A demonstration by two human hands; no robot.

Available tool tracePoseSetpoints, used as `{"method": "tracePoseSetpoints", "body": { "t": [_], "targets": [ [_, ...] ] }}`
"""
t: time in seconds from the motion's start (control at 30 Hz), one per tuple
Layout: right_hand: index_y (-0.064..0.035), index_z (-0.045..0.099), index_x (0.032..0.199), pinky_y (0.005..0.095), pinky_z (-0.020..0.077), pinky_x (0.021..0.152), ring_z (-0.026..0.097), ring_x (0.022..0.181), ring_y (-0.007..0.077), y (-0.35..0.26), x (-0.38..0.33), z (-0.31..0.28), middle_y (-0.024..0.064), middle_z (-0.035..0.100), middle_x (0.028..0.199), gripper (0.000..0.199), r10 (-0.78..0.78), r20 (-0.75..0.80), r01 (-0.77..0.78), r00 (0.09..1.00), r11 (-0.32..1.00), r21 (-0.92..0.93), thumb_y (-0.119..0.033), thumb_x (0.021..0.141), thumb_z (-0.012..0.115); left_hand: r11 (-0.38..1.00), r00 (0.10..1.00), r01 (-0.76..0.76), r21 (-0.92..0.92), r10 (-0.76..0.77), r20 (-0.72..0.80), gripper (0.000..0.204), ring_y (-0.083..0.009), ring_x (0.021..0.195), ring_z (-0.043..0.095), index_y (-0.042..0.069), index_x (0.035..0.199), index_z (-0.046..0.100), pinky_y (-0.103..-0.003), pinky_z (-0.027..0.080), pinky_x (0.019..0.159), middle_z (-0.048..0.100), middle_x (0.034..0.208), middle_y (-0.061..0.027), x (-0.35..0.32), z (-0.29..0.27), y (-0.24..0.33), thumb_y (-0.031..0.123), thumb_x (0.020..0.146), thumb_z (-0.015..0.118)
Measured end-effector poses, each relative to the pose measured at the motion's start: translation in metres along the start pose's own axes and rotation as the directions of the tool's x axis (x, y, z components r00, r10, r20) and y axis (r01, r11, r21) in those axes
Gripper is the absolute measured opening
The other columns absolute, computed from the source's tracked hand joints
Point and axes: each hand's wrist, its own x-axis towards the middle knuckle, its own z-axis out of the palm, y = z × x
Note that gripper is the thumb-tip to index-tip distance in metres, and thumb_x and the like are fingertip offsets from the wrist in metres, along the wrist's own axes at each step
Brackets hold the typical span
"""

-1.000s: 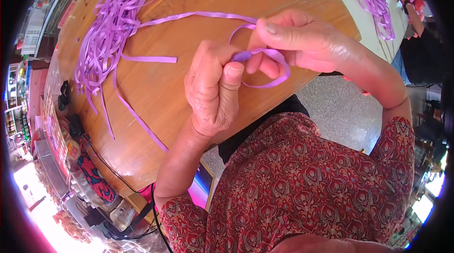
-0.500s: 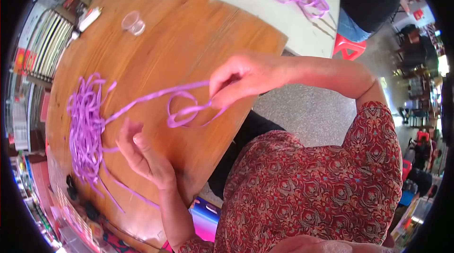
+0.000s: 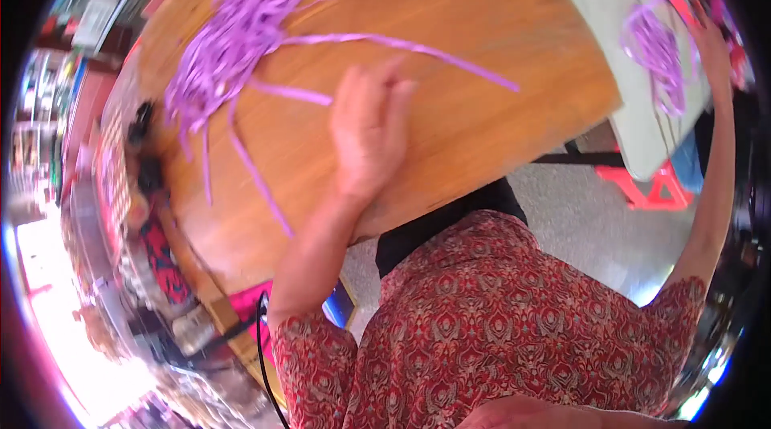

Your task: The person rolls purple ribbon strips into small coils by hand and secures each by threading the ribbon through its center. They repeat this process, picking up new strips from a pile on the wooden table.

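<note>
A tangled heap of purple ribbon strips lies at the far left of the wooden table, with several loose ends trailing from it. My left hand hovers over the table right of the heap, its fingers stretched out and slightly blurred. One ribbon end reaches the edge of that hand, but no grip on it shows. My right hand is extended to the far right, beside looped purple ribbon on the white table. Blur hides how its fingers are set. A red object shows by its fingertips; I cannot tell if they touch.
The white marbled table adjoins the wooden one at the right. A red stool stands under its corner. Dark items and a patterned red cloth crowd the left edge. A black cable hangs near my left arm.
My right hand has swung from the wooden table to the far right, and the ribbon loop it held is no longer over the wood. My left hand remains open. The view has turned.
</note>
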Motion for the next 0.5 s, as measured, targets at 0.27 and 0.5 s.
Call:
{"method": "tracePoseSetpoints", "body": {
  "t": [0.27,0.5],
  "targets": [
    [-0.0030,0.060,0.106,0.0323,0.0437,0.089,0.056,0.103,0.0235,-0.362,0.032,-0.095,0.0088,0.059,0.111,0.027,-0.393,-0.035,0.279,0.919,0.583,0.763,-0.010,0.081,0.061,0.914,0.913,-0.406,0.004,0.406,0.040,0.020,-0.0244,0.063,0.051,0.006,0.080,0.056,-0.036,0.040,0.056,0.048,0.070,-0.0069,-0.015,0.001,0.000,0.012,0.068,0.070],
    [-0.0034,0.065,0.089,0.0351,0.0458,0.072,0.058,0.084,0.0267,-0.525,0.088,-0.120,0.0087,0.061,0.089,0.019,-0.507,-0.271,0.433,0.818,0.234,0.871,-0.019,0.077,0.066,0.868,0.870,-0.491,-0.068,0.493,0.012,0.026,-0.0220,0.059,0.047,0.006,0.073,0.053,-0.034,0.035,0.052,0.043,0.066,-0.0060,-0.012,-0.012,0.008,0.021,0.063,0.071]
  ]
}}
